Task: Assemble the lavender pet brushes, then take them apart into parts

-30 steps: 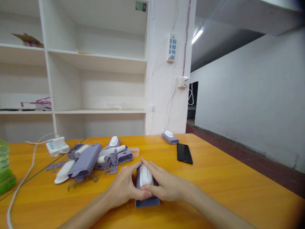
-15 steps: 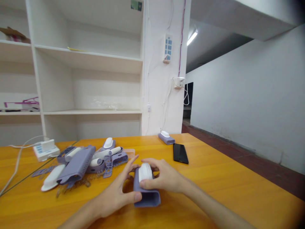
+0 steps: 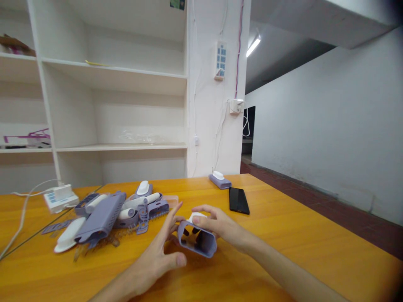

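Above worktop [image 3: 283, 235]: purple housing [image 3: 198, 242] gripped by right hand [image 3: 217, 226], tilted; left hand [image 3: 160, 256] spread open, apparently touching it.

Orange table [image 3: 299, 247]: heap of purple-white parts [image 3: 107, 214], black phone [image 3: 238, 200], assembled purple unit [image 3: 220, 180], white power strip [image 3: 60, 197].

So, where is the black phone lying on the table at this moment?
In the head view, the black phone lies flat on the orange table, right of centre, just in front of a small purple piece and behind the right hand.
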{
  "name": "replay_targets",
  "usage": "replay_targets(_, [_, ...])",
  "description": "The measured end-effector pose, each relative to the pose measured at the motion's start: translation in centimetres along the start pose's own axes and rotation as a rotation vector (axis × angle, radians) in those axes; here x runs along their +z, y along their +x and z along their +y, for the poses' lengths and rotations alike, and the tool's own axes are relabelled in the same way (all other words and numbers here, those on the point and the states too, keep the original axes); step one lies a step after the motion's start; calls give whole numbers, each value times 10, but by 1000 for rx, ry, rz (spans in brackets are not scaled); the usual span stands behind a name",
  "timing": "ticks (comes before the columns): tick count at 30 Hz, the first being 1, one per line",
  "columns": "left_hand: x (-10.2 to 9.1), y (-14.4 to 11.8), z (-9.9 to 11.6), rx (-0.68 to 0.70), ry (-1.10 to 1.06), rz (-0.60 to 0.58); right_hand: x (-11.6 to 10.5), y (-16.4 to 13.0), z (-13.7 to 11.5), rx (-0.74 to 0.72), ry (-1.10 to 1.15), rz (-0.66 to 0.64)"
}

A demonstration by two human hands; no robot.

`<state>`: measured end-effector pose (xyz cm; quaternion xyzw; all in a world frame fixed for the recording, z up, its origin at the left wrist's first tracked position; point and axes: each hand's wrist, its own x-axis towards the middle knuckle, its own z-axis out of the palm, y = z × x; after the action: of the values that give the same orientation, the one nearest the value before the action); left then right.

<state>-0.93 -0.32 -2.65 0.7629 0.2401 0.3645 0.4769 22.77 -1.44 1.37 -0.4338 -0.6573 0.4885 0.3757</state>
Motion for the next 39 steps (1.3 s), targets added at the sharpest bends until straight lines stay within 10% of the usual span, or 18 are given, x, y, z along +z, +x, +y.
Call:
replay_targets(7, [-3, 2, -11, -70, 267, 76, 8, -4, 13, -294, -421, 54])
replay_targets(22, [-9, 3, -3, -58, 542, 28, 11, 5, 21, -236, -106, -152])
replay_targets(39, [-8, 2, 4, 45, 723, 133, 25, -10, 8, -303, -588, -219])
